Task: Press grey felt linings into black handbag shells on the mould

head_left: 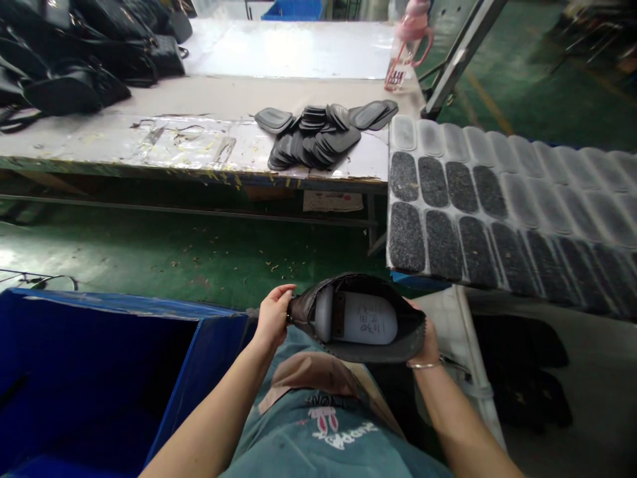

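Note:
In front of my waist is a black leather-like bag [408, 335], its opening turned up towards me. A pale grey oval plate [371, 320] with handwriting on it shows inside the opening, beside a rounded grey block [323, 313]. My left hand [273, 317] is closed on the narrow left end of the bag, thumb and fingers pinched together. Round the wide right end curls my right hand [424, 340], its fingers partly hidden beneath the material. What supports the plate from below cannot be seen.
A blue bin [199, 372] stands at the left. Across the aisle, a worktable [199, 143] bears black bags [74, 66], a heap of dark oval pieces [316, 143] and a pink-lidded bottle [405, 53]. Rows of oval pads [462, 186] cover a surface at the right, above a whitish container [462, 338].

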### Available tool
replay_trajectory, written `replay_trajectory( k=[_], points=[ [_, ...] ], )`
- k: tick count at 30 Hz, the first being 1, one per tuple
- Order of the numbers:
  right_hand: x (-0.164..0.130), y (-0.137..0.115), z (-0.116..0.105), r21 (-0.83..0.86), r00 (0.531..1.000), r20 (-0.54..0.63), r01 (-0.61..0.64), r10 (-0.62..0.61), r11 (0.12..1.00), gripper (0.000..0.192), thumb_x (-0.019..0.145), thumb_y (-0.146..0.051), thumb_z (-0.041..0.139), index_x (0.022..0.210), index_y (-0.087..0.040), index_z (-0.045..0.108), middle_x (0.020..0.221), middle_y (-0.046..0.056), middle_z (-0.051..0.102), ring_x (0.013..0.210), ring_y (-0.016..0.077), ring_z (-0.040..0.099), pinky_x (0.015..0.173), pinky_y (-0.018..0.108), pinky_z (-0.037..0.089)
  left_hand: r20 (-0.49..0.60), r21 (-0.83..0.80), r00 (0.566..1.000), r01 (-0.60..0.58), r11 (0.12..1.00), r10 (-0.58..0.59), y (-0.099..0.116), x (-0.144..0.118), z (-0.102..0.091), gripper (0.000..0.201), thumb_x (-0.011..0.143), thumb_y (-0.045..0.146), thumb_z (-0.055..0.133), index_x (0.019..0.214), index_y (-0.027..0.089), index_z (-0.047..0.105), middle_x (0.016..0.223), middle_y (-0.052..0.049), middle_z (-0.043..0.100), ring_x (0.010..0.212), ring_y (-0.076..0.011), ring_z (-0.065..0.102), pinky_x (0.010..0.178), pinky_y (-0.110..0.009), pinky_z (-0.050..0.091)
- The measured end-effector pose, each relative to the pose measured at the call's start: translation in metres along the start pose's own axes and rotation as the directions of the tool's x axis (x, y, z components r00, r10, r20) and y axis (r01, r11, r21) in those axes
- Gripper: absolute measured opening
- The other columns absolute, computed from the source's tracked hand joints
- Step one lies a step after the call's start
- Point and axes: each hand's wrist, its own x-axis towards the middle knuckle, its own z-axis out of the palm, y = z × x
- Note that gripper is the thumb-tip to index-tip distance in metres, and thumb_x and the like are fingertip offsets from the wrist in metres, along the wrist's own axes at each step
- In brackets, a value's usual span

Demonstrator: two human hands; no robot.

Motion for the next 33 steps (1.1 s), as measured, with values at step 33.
replay_trajectory(
  k=[33],
  points=[
    [0.002, -0.126, 0.006, -0.796, 0.787, 0.588, 0.604, -0.186, 0.043, 0.018, 0.09, -0.03, 0.053, 0.091, -0.02, 0.068, 0.079, 0.004, 0.071, 0.069, 0.0181, 0.065, 0.055, 0.028, 0.032, 0.142, -0.482, 0.971, 0.239, 0.843, -0.194, -0.037, -0.008, 0.005, 0.008, 0.07, 0.009, 0.062, 0.073, 0.017, 0.064, 0.062, 0.002, 0.063, 0.059, -0.0103, 0.061, 0.065, -0.024, 0.054]
  ],
)
